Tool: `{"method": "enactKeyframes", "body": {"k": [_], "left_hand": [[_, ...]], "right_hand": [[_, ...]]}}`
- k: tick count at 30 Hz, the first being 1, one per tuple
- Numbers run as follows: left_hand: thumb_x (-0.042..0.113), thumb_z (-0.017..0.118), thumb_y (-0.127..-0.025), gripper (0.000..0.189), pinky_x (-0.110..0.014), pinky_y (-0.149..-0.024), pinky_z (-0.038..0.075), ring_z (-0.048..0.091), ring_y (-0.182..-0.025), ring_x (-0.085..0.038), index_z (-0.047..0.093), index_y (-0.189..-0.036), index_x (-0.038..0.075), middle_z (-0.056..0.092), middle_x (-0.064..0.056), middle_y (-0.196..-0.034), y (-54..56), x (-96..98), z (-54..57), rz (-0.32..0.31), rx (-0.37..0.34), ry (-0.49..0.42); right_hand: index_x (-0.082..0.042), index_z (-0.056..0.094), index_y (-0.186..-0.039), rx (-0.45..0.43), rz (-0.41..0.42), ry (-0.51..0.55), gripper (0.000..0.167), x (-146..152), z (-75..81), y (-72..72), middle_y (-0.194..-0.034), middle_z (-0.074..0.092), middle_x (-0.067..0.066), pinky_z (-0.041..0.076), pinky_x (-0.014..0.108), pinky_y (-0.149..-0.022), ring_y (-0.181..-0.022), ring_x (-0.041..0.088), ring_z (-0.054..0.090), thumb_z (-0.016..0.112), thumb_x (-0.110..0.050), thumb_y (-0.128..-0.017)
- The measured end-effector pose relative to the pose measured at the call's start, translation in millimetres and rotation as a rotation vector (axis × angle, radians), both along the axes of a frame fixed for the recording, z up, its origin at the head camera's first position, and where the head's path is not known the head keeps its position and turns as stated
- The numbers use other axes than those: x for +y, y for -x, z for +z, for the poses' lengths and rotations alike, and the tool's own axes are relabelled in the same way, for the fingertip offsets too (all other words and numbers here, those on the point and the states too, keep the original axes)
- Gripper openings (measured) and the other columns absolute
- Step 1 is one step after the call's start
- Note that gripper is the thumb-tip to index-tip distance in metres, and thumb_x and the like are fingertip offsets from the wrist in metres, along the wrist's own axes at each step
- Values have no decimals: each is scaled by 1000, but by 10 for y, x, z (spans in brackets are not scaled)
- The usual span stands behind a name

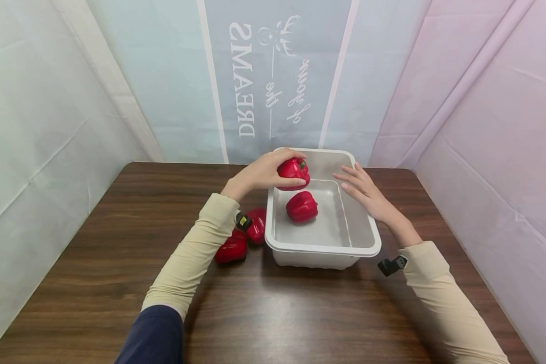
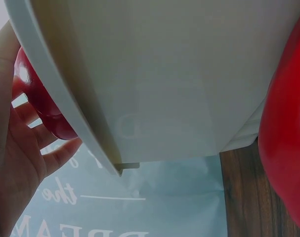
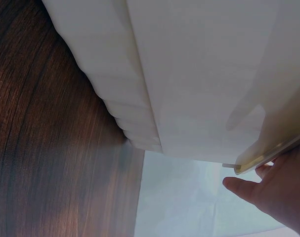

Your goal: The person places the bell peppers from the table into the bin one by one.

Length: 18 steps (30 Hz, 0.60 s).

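My left hand (image 1: 266, 173) grips a red bell pepper (image 1: 294, 173) over the left side of a white plastic tub (image 1: 323, 248). In the left wrist view, the fingers of that hand curl around the pepper (image 2: 38, 101) behind the tub's rim. A second bell pepper (image 1: 302, 207) lies on the tub's floor, toward the left. Over the right rim, my right hand (image 1: 364, 191) is held with its fingers spread and nothing in them. Part of this hand (image 3: 283, 190) shows beside the rim in the right wrist view.
Two more red bell peppers, one against the tub (image 1: 257, 226) and one nearer me (image 1: 232, 246), lie on the brown wooden table (image 1: 277, 313), partly behind my left wrist. A printed cloth (image 1: 273, 76) hangs behind the table, with pale cloth walls on both sides.
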State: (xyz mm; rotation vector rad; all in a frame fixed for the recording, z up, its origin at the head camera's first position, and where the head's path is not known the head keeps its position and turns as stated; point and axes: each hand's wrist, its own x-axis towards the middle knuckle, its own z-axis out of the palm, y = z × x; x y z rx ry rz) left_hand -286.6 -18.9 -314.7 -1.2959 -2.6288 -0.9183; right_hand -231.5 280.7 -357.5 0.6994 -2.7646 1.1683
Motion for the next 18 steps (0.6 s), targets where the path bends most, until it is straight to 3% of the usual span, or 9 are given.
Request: {"method": "enactKeyframes", "body": {"k": [18], "left_hand": [[47, 70, -76, 61, -25, -83, 50, 45, -112, -9, 50, -130, 25, 51, 5, -123, -2, 30, -35, -5, 1, -11]], "right_hand": [[-13, 48, -136, 5, 7, -3, 42, -1, -5, -22, -151, 25, 13, -1, 63, -107, -142, 31, -4, 44, -29, -97]]}}
